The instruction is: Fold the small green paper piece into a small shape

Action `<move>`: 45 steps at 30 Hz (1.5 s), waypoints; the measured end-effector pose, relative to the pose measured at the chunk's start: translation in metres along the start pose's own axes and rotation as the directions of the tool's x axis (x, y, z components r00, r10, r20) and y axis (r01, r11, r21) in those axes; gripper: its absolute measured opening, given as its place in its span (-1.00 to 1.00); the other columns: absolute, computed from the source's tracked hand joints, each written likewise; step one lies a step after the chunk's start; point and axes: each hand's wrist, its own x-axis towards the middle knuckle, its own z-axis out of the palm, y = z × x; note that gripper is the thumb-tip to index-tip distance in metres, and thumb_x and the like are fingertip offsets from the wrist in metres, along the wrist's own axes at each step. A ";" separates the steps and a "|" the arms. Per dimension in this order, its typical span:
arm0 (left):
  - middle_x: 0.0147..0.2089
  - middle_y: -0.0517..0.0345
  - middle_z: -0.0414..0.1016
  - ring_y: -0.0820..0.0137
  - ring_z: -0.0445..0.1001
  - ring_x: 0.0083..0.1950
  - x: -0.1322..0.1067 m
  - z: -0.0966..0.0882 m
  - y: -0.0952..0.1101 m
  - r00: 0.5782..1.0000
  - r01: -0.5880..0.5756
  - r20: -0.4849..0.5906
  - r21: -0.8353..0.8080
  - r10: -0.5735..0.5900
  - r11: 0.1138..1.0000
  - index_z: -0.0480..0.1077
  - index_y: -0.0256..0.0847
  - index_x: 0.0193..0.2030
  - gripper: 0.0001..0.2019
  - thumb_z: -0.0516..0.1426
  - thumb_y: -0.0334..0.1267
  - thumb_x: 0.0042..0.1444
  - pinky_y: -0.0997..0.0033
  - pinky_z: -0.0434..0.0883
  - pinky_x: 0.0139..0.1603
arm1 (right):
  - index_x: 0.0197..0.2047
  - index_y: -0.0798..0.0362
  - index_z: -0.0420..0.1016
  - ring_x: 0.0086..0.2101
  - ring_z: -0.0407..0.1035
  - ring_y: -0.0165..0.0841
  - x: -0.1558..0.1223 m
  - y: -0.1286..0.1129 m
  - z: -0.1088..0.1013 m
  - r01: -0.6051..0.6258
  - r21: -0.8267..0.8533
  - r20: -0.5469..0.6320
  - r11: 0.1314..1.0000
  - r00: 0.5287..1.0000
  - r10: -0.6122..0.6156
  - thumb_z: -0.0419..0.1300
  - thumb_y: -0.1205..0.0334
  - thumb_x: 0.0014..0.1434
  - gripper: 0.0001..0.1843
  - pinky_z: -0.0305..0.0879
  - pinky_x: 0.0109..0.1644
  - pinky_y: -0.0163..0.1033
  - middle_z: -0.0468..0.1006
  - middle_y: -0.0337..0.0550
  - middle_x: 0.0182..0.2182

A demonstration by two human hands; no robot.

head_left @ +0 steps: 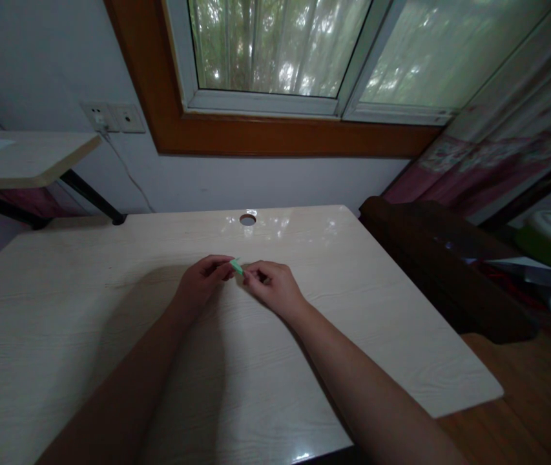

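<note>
Between my two hands, over the pale wood-grain desk, is a small light-green folded piece, perhaps paper; its exact kind is too small to make out. My left hand pinches its left end between thumb and fingers. At its lower right end, the fingertips of my right hand are closed on it too. Both hands are close together near the middle of the desk, a little in front of a round cable hole. The fingers partly cover the green piece.
A raised shelf on black legs stands at the left back. A white cord runs from a wall socket down behind the desk. Dark brown furniture borders the right edge. Behind is a window with an orange-brown frame.
</note>
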 end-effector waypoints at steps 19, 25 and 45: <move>-0.32 0.12 0.62 0.36 0.57 -0.27 -0.002 0.001 -0.005 0.997 -0.078 0.001 0.097 0.078 0.992 0.58 -0.20 -0.10 -0.74 0.23 -0.10 0.16 0.40 0.48 -0.18 | -0.14 0.07 0.62 -0.47 0.52 -0.42 0.000 0.007 0.007 -0.119 0.213 0.025 0.970 0.993 0.117 0.20 0.20 0.24 -0.79 0.41 -0.33 -0.35 0.65 -0.16 -0.42; -0.20 0.08 0.66 0.31 0.60 -0.20 -0.001 0.000 -0.013 0.993 -0.115 0.023 0.160 0.112 0.980 0.58 -0.15 -0.08 -0.75 0.22 -0.11 0.17 0.34 0.50 -0.10 | -0.14 0.04 0.63 -0.43 0.50 -0.40 0.000 0.009 0.007 -0.089 0.146 -0.007 0.985 0.996 0.092 0.23 0.19 0.22 -0.80 0.40 -0.32 -0.34 0.65 -0.17 -0.41; -0.21 0.10 0.62 0.34 0.56 -0.21 -0.003 0.000 -0.008 0.984 -0.176 0.026 0.212 0.174 0.961 0.57 -0.10 -0.05 -0.76 0.20 -0.13 0.20 0.37 0.47 -0.14 | -0.14 0.02 0.63 -0.34 0.53 -0.37 0.001 0.004 0.004 0.015 0.107 -0.040 0.994 0.999 -0.010 0.25 0.21 0.23 -0.83 0.41 -0.22 -0.32 0.67 -0.12 -0.31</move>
